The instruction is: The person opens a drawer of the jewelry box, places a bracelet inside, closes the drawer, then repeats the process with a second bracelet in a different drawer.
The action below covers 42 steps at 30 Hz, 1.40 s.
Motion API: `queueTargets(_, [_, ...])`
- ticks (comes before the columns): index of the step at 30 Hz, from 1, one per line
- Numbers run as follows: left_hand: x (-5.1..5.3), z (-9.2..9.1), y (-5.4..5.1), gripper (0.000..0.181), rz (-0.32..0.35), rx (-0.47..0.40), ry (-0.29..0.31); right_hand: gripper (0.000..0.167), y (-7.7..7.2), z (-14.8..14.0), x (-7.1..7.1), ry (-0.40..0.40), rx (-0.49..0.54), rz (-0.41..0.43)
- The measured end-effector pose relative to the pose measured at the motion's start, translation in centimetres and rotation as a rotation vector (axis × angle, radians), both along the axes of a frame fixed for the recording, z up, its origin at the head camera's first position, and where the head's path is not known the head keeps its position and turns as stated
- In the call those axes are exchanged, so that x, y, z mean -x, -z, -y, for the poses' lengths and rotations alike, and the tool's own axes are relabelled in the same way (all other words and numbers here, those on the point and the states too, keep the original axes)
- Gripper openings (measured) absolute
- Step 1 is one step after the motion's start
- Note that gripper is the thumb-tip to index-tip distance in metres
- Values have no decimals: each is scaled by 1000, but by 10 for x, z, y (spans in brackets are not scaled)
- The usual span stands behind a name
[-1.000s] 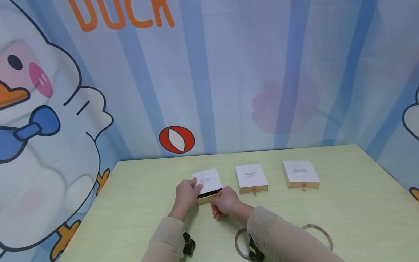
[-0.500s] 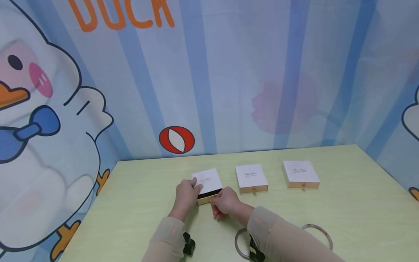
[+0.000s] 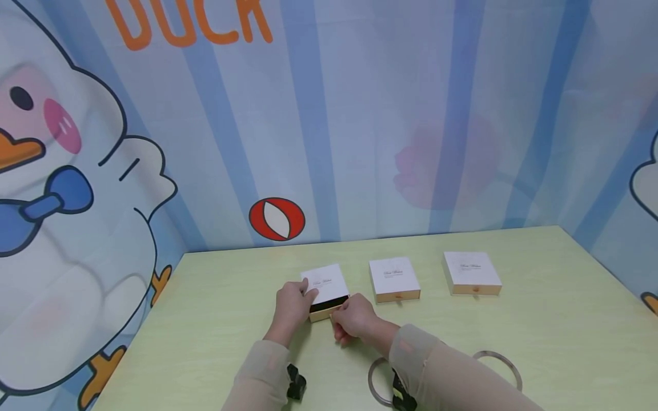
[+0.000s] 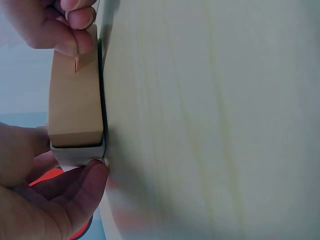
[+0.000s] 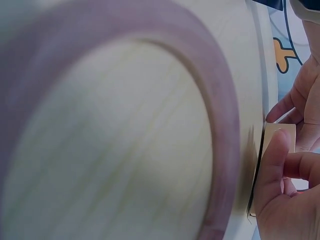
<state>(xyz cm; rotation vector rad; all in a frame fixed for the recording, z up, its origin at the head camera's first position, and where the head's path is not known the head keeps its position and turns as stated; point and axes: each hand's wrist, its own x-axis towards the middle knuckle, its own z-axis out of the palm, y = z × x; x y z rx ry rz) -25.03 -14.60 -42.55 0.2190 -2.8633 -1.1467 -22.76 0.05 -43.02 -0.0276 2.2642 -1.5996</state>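
Left hand (image 3: 292, 305): grips white box cover (image 3: 327, 281)
Drawer (image 4: 75, 105): partly out
Right hand (image 3: 356, 315): pinches drawer's orange tab (image 4: 76, 65)
Middle box (image 3: 394, 275), right box (image 3: 472, 269): closed, well apart

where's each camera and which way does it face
Head: worn on the head, facing forward-down; white square box, left hand, right hand and beige fabric sleeves show.
Left wrist: worn there, facing the box's tan rectangular drawer front; both hands show.
Right wrist: worn there, looking past a blurred mauve ring at both hands.
Shared by both wrist views: that drawer front.
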Motion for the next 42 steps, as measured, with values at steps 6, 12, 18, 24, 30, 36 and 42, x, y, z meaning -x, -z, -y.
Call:
queueTargets(6, [0,0,0,42,5,-14,-4,24,0,0,-1,1,1,-2])
queueTargets(12, [0,0,0,42,9,-11,5,25,-1,-1,-3,-9,-24,-4])
queueTargets(18, [1,0,0,42,12,-8,-3,24,0,-1,-3,-10,-28,-3])
queueTargets(24, [1,-1,0,43,21,-19,-8,25,2,-2,-3,-5,-18,-8])
queueTargets(30, [2,-1,0,43,24,-21,-11,23,2,-2,-5,-3,-7,-12])
queueTargets(36, [3,0,1,43,17,-18,-10,22,1,-2,-7,-2,-7,-9])
queueTargets(42, [1,0,3,42,-2,-4,-4,24,0,-2,-9,-2,-8,-2])
